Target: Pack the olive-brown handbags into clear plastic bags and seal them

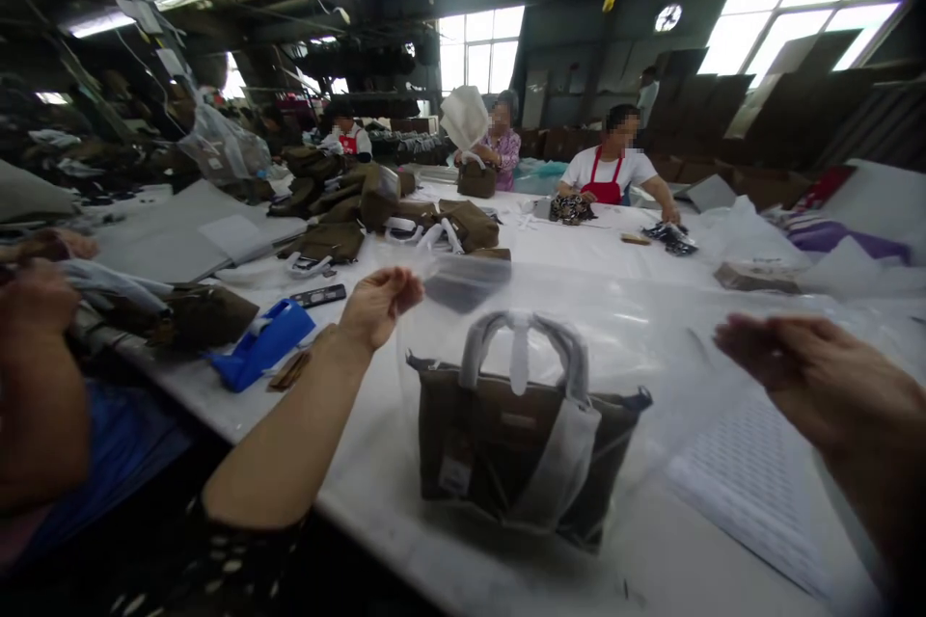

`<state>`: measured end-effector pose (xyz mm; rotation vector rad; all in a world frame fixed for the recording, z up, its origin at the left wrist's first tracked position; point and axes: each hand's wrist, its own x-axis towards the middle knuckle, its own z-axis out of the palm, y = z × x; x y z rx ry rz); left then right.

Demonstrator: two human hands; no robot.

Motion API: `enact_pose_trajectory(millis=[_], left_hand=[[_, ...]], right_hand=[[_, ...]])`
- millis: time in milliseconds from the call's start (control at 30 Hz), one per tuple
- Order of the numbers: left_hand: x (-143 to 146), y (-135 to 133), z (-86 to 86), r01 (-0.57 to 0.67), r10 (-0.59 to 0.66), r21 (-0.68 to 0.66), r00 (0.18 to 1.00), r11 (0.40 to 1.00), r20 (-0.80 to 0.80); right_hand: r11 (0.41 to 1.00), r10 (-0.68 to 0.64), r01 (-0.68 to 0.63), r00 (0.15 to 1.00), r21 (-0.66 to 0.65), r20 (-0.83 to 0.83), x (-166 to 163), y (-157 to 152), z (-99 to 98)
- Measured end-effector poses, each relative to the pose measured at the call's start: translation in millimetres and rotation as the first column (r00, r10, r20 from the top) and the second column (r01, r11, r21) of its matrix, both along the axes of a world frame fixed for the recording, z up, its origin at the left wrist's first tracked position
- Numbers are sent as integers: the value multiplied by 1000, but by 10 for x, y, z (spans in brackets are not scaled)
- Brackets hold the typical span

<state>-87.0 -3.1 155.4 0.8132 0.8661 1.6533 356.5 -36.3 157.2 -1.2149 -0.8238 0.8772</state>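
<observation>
A dark brown handbag stands upright on the white table in front of me, inside a clear plastic bag. Its two looped handles are wrapped in pale material, and a white wrapped strap hangs down its front. A small tag shows at the lower left. My left hand is closed in a pinch on the plastic bag's upper left edge. At the right, slightly blurred, my right hand has its fingers together on the plastic's other side.
A blue piece and a black flat object lie left of my forearm. More brown handbags are heaped beyond. A printed sheet lies at right. A co-worker's arm is close at left; another person works across the table.
</observation>
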Motion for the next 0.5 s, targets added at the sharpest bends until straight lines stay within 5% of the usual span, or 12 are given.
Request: enact_pose_trajectory(millis=[133,233,333,500], left_hand=[[30,320,431,84,-79,111,996,990,-45],[-75,142,476,216,-177,273,971,938,-160],[-161,-213,108,413,-322,166,858,895,-400],[-39,-745,-969,599,-655,-334,463,728,-597]], right_hand=[[993,91,-89,996,76,-20,-18,371,550],[985,108,-111,994,132,30,226,190,544],[992,127,-128,991,16,35,577,-181,-39],[877,399,-348,912,-331,97,773,-884,-1570]])
